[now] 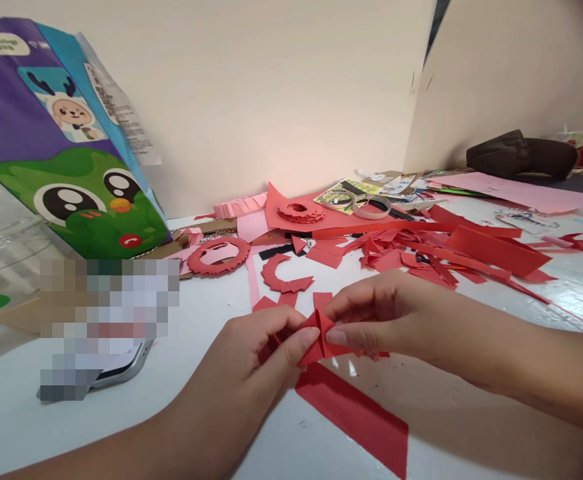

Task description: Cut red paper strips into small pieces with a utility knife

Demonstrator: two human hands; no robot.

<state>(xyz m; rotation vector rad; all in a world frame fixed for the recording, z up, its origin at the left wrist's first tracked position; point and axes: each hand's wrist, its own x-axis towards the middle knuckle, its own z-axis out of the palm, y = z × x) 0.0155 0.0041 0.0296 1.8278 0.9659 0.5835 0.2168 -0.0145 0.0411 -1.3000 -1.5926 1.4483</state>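
Purple-and-green bag point(79, 157) behind a silver-edged phone point(126, 370), dark brown object point(521, 155) far right.

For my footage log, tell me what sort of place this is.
Probably a paper-craft work table; home or workshop I cannot tell. The left hand and right hand hold a folded red paper piece; near them lie red paper scraps and a ring of folded red paper.

Left forearm point(171, 420) angles in from the bottom left, right forearm point(491, 350) from the right edge. Left hand point(266, 343) and right hand point(389, 317) basically meet just below centre, both pinching, thumbs point(305, 341) nearly tip to tip.
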